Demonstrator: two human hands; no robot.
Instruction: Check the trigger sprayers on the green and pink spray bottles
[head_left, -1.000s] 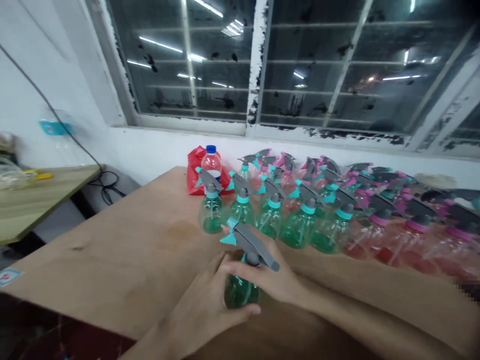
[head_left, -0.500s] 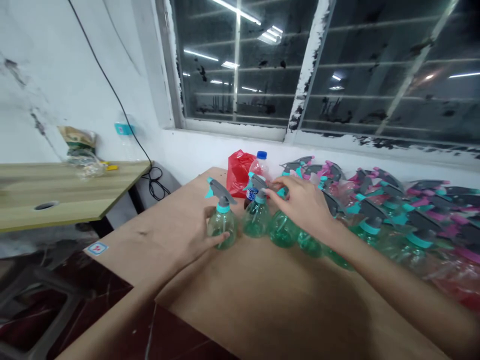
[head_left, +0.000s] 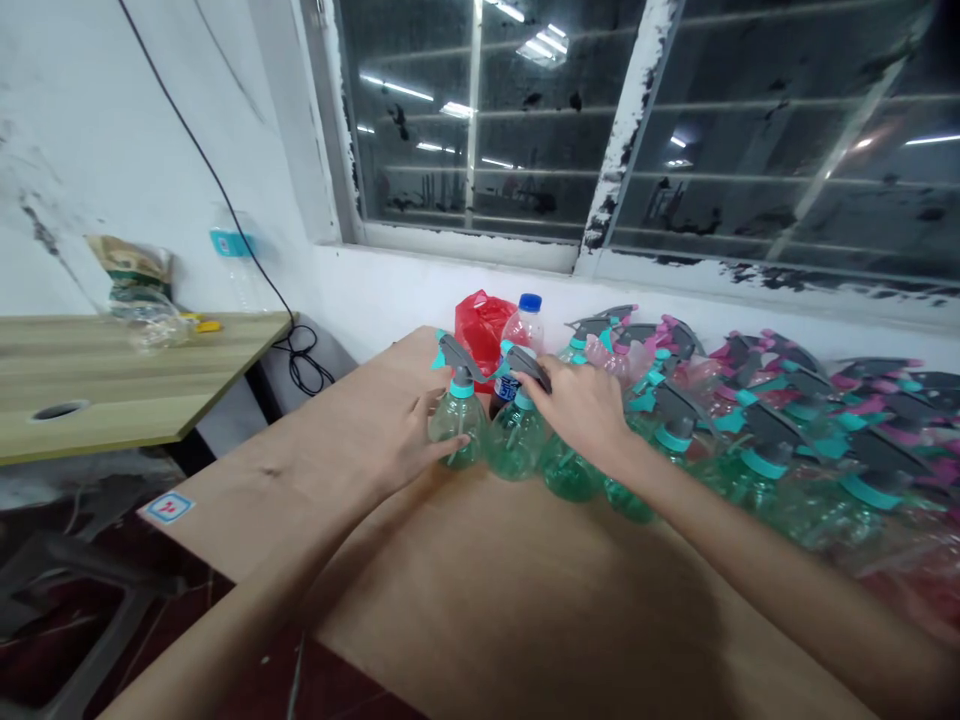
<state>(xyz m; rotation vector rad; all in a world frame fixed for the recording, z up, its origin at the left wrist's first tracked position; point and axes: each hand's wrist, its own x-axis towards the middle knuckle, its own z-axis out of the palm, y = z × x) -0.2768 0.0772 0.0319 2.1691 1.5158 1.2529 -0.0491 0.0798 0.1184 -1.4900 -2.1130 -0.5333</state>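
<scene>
At the left end of a row, a clear green spray bottle (head_left: 459, 410) with a grey and turquoise trigger head stands upright on the table. My left hand (head_left: 412, 435) is closed round its body, thumb in front and fingers on the far side. Right beside it stands a second green spray bottle (head_left: 516, 440). My right hand (head_left: 581, 405) has its thumb and fingers on the rear of that bottle's grey trigger head (head_left: 529, 368). Behind my right hand, a third green bottle (head_left: 570, 470) is partly hidden.
Several more spray bottles with grey, turquoise and pink heads (head_left: 772, 435) crowd the right side. A red plastic bag (head_left: 480, 325) and a blue-capped drink bottle (head_left: 529, 320) stand behind. A wooden desk (head_left: 225, 365) is at left, below a hanging black cable (head_left: 202, 160).
My left hand has brought the leftmost spray bottle closer to the second one. My right hand has come left onto the second bottle's trigger head. The view has shifted slightly.
</scene>
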